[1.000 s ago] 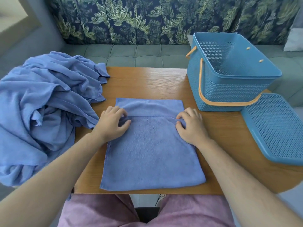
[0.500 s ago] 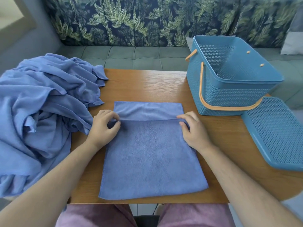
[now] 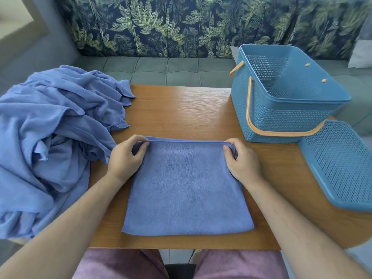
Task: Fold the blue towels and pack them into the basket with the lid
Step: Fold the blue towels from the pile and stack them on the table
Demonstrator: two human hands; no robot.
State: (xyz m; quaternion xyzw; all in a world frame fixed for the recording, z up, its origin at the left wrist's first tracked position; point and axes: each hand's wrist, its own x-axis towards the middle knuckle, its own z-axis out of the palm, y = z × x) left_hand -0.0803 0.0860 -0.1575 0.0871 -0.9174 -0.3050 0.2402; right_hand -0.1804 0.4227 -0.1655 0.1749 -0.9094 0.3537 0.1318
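Observation:
A blue towel (image 3: 187,188) lies folded flat on the wooden table (image 3: 181,109) in front of me. My left hand (image 3: 125,158) pinches its far left corner, and my right hand (image 3: 242,160) pinches its far right corner, both at the far edge. A heap of unfolded blue towels (image 3: 50,127) covers the table's left side. The empty blue basket (image 3: 281,105) with an orange handle stands at the right rear. Its perforated blue lid (image 3: 340,164) rests on the table beside it, to the near right.
A grey-green bench seat (image 3: 171,69) with a leaf-patterned backrest runs behind the table. My lap in pink cloth shows below the table's near edge. Bare wood lies between the towel and the basket.
Both hands carried the towel's upper layer farther away from me. The strip of lower layer showing beyond the fold has vanished, and the edges now line up at the far side.

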